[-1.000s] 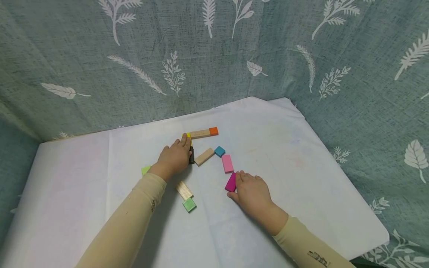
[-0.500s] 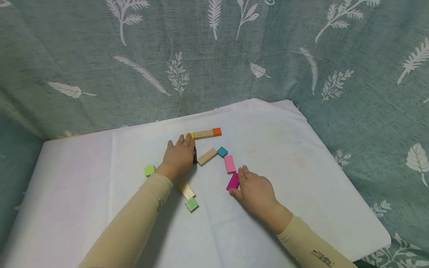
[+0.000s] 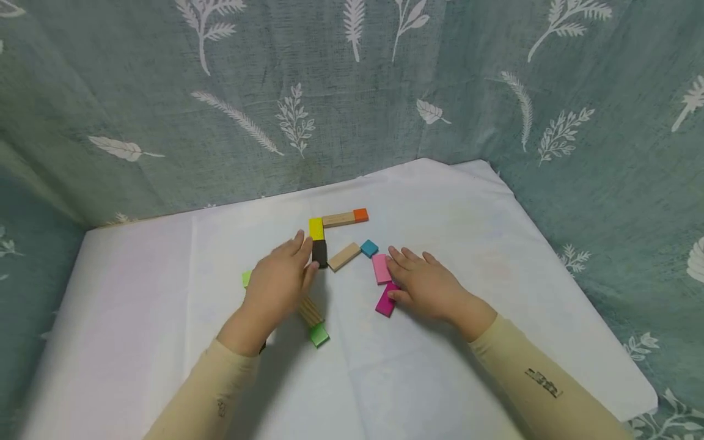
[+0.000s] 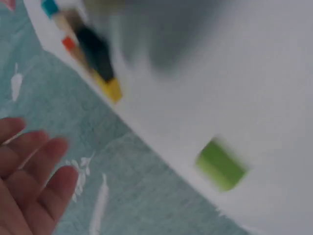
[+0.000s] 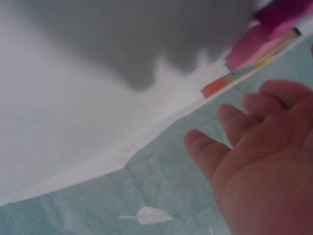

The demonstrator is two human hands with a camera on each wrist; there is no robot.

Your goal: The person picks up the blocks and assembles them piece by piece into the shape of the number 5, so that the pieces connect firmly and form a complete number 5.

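In the head view my left hand (image 3: 277, 281) hovers left of the black block (image 3: 319, 253), its fingers extended and gripping nothing. The yellow block (image 3: 316, 228) touches the black one's far end. Relaxed fingers of the left hand (image 4: 34, 181) also show in the left wrist view. Beside the pink block (image 3: 381, 269) and the magenta block (image 3: 387, 300), my right hand (image 3: 426, 284) has its fingers spread; the fingertips are at the pink block's edge and the thumb is over the magenta one. Whether they touch is unclear. The right wrist view shows that palm (image 5: 274, 156) holding nothing.
A plain wooden block (image 3: 339, 219) and an orange block (image 3: 360, 214) extend from the yellow one. Another wooden block (image 3: 344, 256) meets a blue block (image 3: 369, 247). Nearer lie a ridged wooden block (image 3: 311, 311) and a green block (image 3: 319, 335). A lime block (image 4: 222, 166) lies left.
My left hand has drawn back toward me off the yellow and black blocks, uncovering them. The right hand has moved slightly forward from the magenta block to beside the pink one.
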